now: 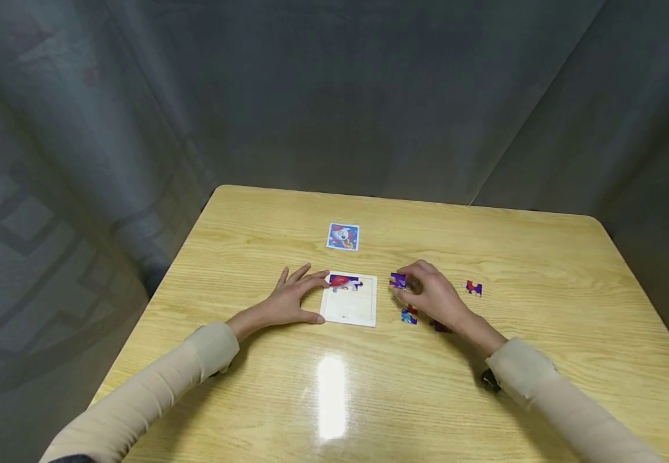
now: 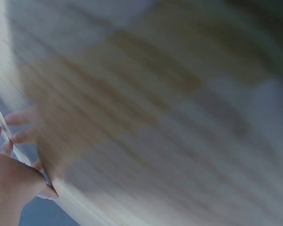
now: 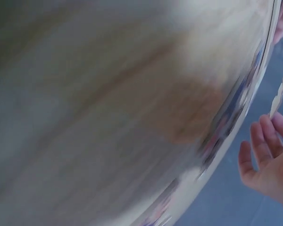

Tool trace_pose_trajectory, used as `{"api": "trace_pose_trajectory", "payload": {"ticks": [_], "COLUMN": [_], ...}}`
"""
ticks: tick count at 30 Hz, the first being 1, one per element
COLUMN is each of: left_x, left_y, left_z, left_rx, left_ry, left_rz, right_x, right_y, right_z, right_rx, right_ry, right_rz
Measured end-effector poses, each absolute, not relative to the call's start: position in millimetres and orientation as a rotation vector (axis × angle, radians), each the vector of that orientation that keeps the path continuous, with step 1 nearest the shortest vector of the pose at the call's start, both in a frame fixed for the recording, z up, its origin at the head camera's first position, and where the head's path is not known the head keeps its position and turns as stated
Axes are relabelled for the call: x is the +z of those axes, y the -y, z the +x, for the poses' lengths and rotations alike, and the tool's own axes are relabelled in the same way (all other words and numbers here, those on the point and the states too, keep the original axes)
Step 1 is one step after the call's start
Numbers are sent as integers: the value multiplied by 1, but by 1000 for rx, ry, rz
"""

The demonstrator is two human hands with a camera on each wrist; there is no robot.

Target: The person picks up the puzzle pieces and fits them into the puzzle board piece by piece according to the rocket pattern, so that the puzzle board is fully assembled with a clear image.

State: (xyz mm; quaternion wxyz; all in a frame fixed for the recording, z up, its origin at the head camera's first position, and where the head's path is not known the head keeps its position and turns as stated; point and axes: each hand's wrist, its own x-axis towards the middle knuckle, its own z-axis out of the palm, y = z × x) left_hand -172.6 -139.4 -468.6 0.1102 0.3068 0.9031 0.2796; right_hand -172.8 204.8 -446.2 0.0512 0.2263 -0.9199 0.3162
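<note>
A white square puzzle tray (image 1: pixel 348 307) lies on the table, with joined purple and red pieces (image 1: pixel 343 281) along its upper left. The left hand (image 1: pixel 288 302) touches the tray's left edge with thumb and fingers spread. To the right of the tray, the right hand (image 1: pixel 435 296) pinches a purple puzzle piece (image 1: pixel 398 280) between thumb and fingers. That piece shows edge-on in the right wrist view (image 3: pixel 276 101), held by the right hand (image 3: pixel 269 165). In the left wrist view the left hand (image 2: pixel 14 181) is at the lower left, by the tray's edge.
A small picture card (image 1: pixel 343 236) lies beyond the tray. A blue piece (image 1: pixel 409 316) and a dark piece (image 1: pixel 440 326) lie near the right hand, partly covered. Another red and purple piece (image 1: pixel 473 287) lies farther right on the wooden table (image 1: pixel 253 399).
</note>
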Motion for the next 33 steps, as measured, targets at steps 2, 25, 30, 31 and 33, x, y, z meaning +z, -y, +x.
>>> {"api": "trace_pose_trajectory", "payload": {"ticks": [2, 25, 30, 31, 33], "left_x": [-468, -468, -468, -468, -468], "left_y": [140, 141, 142, 142, 143], "left_z": [-172, -170, -169, -169, -169], "left_rx": [817, 806, 805, 806, 803], "left_ry": [-2653, -2668, -2671, -2671, -2673], "left_rz": [897, 900, 902, 903, 904], "right_x": [-446, -453, -454, -455, -455], "right_y": [-196, -148, -146, -146, -145], "right_z": [-172, -180, -180, -180, -180], "right_rx": [945, 811, 791, 787, 775], "right_ry": [2802, 2776, 2772, 2773, 2778], "right_rz": [705, 821, 835, 837, 838]}}
